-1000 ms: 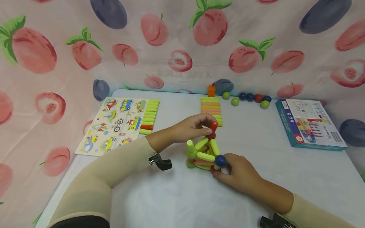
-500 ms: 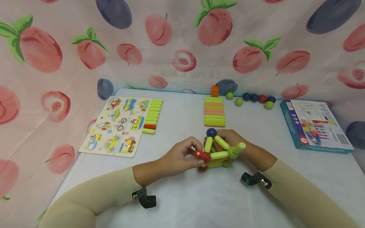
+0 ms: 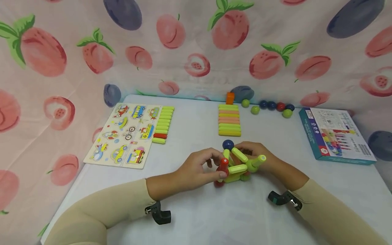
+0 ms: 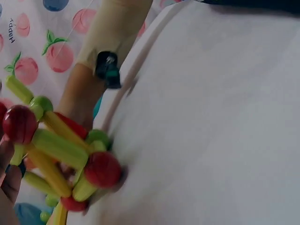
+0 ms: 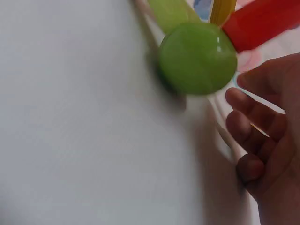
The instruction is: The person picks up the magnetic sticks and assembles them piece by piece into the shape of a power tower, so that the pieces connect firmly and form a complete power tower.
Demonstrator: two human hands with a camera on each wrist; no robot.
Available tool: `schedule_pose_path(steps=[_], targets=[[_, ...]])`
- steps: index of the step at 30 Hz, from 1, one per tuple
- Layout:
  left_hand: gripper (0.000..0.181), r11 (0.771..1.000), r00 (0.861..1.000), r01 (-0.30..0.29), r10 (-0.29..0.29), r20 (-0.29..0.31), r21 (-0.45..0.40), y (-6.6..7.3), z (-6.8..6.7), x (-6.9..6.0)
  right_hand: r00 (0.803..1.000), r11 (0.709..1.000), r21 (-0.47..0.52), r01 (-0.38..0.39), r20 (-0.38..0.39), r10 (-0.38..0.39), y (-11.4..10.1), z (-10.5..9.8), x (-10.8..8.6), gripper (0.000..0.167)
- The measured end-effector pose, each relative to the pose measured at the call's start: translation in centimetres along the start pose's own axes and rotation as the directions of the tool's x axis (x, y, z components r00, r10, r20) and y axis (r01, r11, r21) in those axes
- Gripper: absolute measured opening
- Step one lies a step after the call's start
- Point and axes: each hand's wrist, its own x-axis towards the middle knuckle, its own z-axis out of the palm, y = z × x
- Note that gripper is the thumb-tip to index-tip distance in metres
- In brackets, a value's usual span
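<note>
A frame of balls and sticks (image 3: 238, 169) stands on the table between both hands, with a blue ball (image 3: 228, 145) at its back. My left hand (image 3: 194, 170) pinches the red ball (image 3: 223, 169) at its upper left corner, from which a short red stick (image 3: 225, 162) points up. Around the frame's back right side, my right hand (image 3: 264, 156) curls its fingers, partly hidden. In the right wrist view, curved fingers of my right hand (image 5: 267, 122) lie beside a red stick (image 5: 262, 22) and a green ball (image 5: 198, 58). The left wrist view shows red balls (image 4: 103, 169) low on the frame.
A picture board (image 3: 117, 136) lies at the left, beside a column of green sticks (image 3: 164, 117) with one red. Behind the frame are more sticks (image 3: 229, 120), an orange block (image 3: 230, 98) and several loose balls (image 3: 271, 105). A box (image 3: 338, 134) lies at the right.
The frame has been turned and shifted toward the table's front, and both hands have changed position around it. Lately the short red stick has tipped from leftward to upright in my left hand's pinch.
</note>
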Motion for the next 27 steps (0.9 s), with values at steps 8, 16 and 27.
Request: schedule_pose_path(steps=[8,16,27], targets=[[0.026,0.732,0.996,0.090,-0.086,-0.039,0.675,-4.6,-9.6,-2.3,0.989,0.974,-0.218,-0.057,-0.143,0.026,-0.2,1.8,-7.7,0.032],[0.023,0.409,0.939,0.252,-0.323,-0.119,0.877,-7.7,-13.9,-5.6,0.961,0.923,-0.323,-0.211,-0.239,0.136,-2.4,4.3,-7.1,0.053],[0.025,0.971,0.971,0.240,-0.240,0.000,-0.012,-0.7,-7.0,3.1,0.975,0.926,-0.329,-0.187,-0.175,0.135,-3.6,4.7,-5.4,0.047]])
